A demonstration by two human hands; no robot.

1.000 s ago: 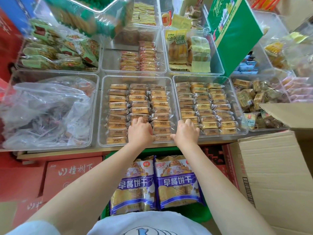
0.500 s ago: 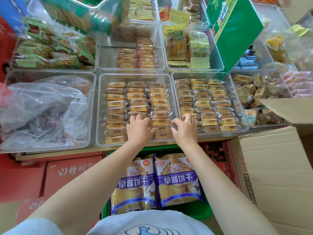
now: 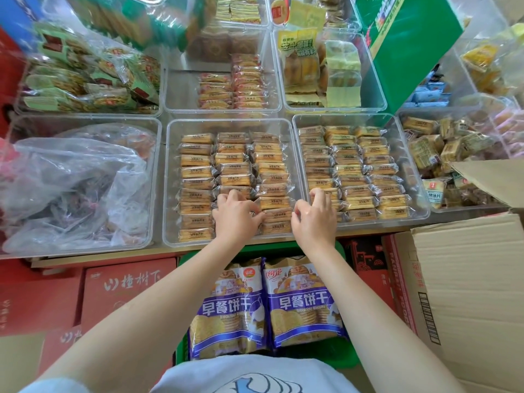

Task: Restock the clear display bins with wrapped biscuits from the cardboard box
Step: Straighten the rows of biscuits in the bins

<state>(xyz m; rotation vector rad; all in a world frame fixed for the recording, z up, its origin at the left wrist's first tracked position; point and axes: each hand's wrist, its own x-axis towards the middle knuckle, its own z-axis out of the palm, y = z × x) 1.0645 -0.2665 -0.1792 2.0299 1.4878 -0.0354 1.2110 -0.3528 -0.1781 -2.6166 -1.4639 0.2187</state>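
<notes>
Nearly done: both clear plastic display bins look packed with wrapped golden biscuits, the left hand and right hand curled, pinching the nearest packets straight.

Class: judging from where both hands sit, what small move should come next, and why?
Probably nudge the front packets level. The left hand and right hand rest with curled fingers on the near rows of two nearly full bins, so tidying seems due.
</notes>
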